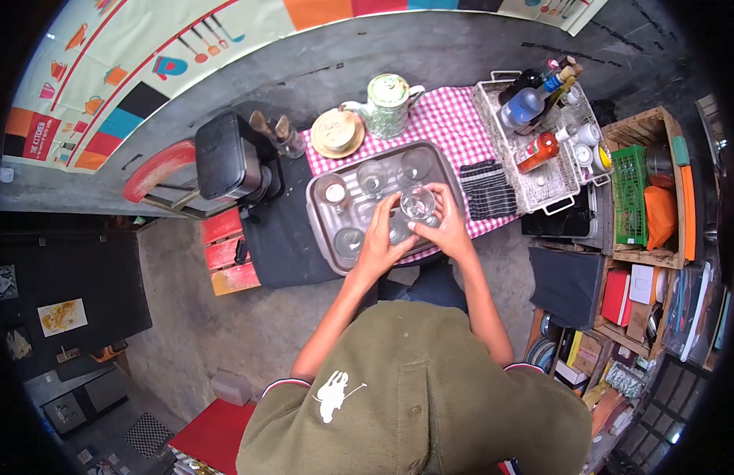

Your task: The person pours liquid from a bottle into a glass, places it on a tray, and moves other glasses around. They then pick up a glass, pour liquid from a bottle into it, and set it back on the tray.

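Note:
A clear drinking glass (418,204) is held over the tray between my two hands, its rim facing up toward me. My left hand (385,239) curls along the glass's left side, fingertips near the rim. On the other side, my right hand (448,225) wraps its fingers and thumb round it. Beneath them lies a brown-grey tray (320,218) carrying several upturned or standing glasses, among them one at the lower left (349,242) and one at the back (372,177). A glass with something pale in it (334,192) stands at the tray's left. My hands partly hide another glass (398,231).
Behind the tray are a green-patterned teapot (389,101) and a cup on a saucer (338,131). A black coffee machine (231,162) stands left. On the right, a wire basket (541,190) holds bottles, beside a dark folded cloth (489,190) on the checked tablecloth (454,107).

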The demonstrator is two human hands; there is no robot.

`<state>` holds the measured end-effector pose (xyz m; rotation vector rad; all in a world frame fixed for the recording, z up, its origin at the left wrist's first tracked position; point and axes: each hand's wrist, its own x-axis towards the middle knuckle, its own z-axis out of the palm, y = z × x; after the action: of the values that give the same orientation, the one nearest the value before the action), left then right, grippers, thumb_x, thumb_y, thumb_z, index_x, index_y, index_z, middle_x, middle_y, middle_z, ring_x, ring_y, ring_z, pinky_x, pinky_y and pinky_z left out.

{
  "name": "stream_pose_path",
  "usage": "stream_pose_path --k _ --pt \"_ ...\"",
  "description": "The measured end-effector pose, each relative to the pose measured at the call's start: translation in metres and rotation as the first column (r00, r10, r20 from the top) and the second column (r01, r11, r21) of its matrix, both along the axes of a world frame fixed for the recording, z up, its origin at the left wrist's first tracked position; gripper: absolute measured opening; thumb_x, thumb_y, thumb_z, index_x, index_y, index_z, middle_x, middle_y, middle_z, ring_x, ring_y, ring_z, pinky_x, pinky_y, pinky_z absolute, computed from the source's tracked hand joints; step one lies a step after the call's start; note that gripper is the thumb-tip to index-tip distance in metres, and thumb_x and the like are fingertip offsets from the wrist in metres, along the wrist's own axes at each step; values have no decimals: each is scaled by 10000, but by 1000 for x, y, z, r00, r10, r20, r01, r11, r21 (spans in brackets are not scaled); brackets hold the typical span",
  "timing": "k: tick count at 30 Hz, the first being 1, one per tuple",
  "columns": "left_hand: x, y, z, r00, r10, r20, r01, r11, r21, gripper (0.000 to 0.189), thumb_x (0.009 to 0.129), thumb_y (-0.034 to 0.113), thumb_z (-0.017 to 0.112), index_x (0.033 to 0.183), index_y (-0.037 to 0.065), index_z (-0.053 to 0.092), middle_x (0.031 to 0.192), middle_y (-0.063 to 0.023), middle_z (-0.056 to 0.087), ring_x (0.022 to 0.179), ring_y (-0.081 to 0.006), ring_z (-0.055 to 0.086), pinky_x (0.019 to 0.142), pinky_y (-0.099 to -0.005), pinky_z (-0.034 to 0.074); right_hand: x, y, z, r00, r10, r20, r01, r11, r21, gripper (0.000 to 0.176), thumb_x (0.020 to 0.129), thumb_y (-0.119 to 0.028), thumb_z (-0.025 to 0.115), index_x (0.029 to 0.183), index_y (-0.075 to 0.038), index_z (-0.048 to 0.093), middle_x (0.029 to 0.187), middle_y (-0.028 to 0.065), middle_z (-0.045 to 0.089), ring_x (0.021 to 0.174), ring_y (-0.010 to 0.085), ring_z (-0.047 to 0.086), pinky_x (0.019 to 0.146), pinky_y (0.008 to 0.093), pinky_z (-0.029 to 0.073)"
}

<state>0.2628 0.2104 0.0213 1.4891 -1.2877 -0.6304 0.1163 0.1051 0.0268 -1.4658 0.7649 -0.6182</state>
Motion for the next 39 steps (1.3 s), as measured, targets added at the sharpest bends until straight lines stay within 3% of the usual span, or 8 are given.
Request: stream_pose_path --k 11,15,22,25,26,29,34,39 --pt "-135 -116 -26 966 178 -188 -180 984 10 770 713 29 763 1410 9 437 1307 -213 582 1214 -345 598 1015 -410 481 -114 -105 -7 995 76 -63 -79 996 -45 696 737 -169 853 1280 -64 431 1238 123 591 1204 237 581 1004 396 466" --pt "-176 -143 -25 976 184 -119 -183 983 20 751 709 36 769 1398 3 474 1293 -211 593 1200 -325 611 992 -397 490 -158 -138 -9 988 141 -66 -143 989 -25 703 748 -176 849 1308 -69 436 1277 114 579 1221 226 565 1001 399 459" --pt "-211 -173 -22 890 243 -386 -239 969 58 688 762 50 813 1361 -11 479 1280 -136 584 1169 -207 598 988 -346 505 -210 -192 -2 959 268 -88 -265 963 44 696 844 -314 792 1388 -52 446 1381 169 540 1327 315 508 1067 454 423" --pt "-212 -186 -24 870 247 -426 -247 967 57 685 777 28 805 1362 -8 451 1252 -118 578 1154 -188 588 992 -329 498 -231 -217 -8 996 77 -44 -79 996 -35 394 868 -235 776 1150 -33 587 1150 98 658 1138 222 635 991 383 483" --pt "-211 -189 -27 873 235 -429 -235 971 54 686 777 12 802 1365 1 450 1253 -108 572 1156 -183 584 997 -326 494 -238 -225 -12 999 -7 41 10 997 -77 243 870 -182 772 964 -38 600 918 29 661 913 138 669 844 303 519" --pt "-214 -204 -29 865 208 -456 -213 976 42 675 769 -25 772 1358 19 447 1228 -90 569 1131 -173 588 982 -319 499 -249 -247 -22 930 -322 178 340 937 -84 225 865 -142 768 860 -53 562 746 -21 588 713 80 586 666 266 469" --pt "-219 -235 -37 842 160 -515 -177 984 17 673 749 -37 731 1356 15 443 1214 -90 575 1125 -174 582 984 -308 473 -246 -281 -29 911 -412 -4 369 820 -437 611 777 -245 835 1246 -19 515 1210 154 596 1098 294 605 889 396 485" --pt "-223 -256 -45 867 147 -476 -139 989 52 705 706 -69 686 1366 36 458 1234 -87 568 1159 -172 559 1007 -314 452 -223 -306 -36 949 -313 30 295 853 -431 481 808 -214 802 1187 -36 566 1148 145 648 1063 288 645 891 392 493"
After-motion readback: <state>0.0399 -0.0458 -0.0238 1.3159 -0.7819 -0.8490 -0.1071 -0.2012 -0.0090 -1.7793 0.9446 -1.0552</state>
